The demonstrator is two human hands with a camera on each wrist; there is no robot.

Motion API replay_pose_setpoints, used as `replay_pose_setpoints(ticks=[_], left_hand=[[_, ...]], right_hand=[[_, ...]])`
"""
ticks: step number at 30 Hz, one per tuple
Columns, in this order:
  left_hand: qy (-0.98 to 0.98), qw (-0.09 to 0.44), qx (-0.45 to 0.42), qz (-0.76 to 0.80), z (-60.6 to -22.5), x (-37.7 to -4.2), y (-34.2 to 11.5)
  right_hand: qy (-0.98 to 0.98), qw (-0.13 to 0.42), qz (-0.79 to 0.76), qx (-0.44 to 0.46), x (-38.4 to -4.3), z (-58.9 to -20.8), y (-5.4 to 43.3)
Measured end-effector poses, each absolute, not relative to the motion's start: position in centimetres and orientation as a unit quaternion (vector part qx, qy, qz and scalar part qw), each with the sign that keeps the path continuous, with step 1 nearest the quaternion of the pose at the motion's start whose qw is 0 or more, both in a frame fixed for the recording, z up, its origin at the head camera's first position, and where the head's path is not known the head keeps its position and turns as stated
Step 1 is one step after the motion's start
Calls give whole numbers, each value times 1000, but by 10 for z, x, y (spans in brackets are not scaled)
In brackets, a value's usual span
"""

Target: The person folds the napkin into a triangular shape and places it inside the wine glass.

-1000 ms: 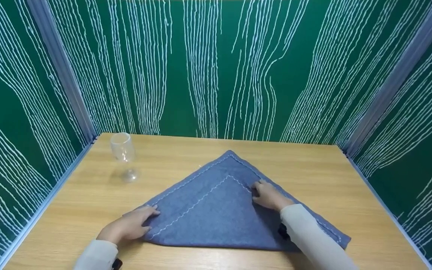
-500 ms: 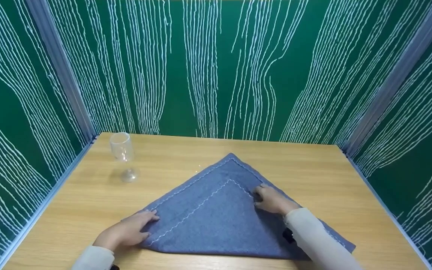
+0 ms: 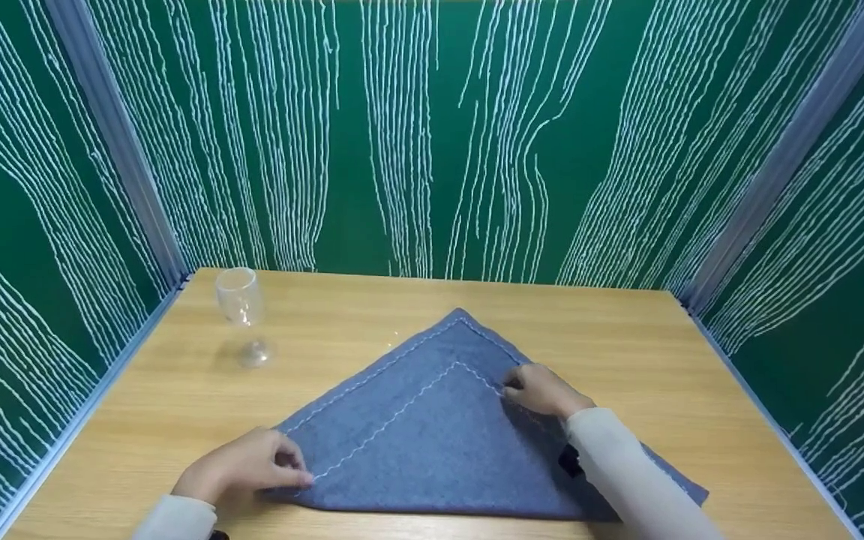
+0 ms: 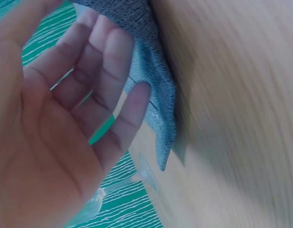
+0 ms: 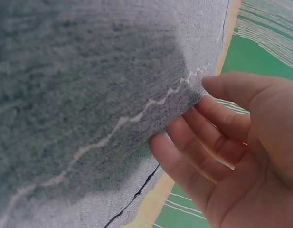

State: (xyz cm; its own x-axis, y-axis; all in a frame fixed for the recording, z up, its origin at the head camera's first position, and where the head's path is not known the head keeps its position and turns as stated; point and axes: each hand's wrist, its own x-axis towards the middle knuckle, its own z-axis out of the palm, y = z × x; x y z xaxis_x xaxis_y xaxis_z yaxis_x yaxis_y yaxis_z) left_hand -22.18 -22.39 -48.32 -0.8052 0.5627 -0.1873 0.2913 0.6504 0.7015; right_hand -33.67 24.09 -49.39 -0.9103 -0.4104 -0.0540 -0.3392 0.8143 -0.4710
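A blue-grey cloth (image 3: 409,442) with light zigzag stitching along its edges lies folded into a triangle, its tip pointing away. At its left corner, my left hand (image 3: 248,465) pinches the edge between thumb and fingers. The left wrist view shows that hand's fingers (image 4: 113,52) curled toward the cloth (image 4: 158,95), whose loose corner hangs past them. On the right slope, my right hand (image 3: 544,390) pinches the stitched edge of the upper layer. In the right wrist view, the thumb (image 5: 231,88) is at the stitched edge and the fingertips go under it.
A clear stemmed glass (image 3: 241,307) stands upright at the back left of the wooden table (image 3: 604,322), apart from the cloth. Green walls (image 3: 357,187) with white wavy lines enclose the table at the back and both sides.
My left hand, which lay with spread fingers on the left corner, has curled into a pinch nearer the front edge. The cloth has slid slightly toward me; my right hand keeps its pinch.
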Motion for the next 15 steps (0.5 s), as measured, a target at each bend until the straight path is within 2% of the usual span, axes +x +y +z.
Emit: replay_pose_setpoints(ticks=[5, 11, 15], left_hand=[[881, 191, 258, 346, -486, -220, -225], [876, 227, 225, 360, -486, -221, -223], [878, 224, 226, 359, -486, -221, -221]], right_hand=[[952, 66, -237, -182, -341, -496, 241], [959, 62, -233, -148, -346, -499, 238], [961, 62, -226, -145, -349, -499, 237]])
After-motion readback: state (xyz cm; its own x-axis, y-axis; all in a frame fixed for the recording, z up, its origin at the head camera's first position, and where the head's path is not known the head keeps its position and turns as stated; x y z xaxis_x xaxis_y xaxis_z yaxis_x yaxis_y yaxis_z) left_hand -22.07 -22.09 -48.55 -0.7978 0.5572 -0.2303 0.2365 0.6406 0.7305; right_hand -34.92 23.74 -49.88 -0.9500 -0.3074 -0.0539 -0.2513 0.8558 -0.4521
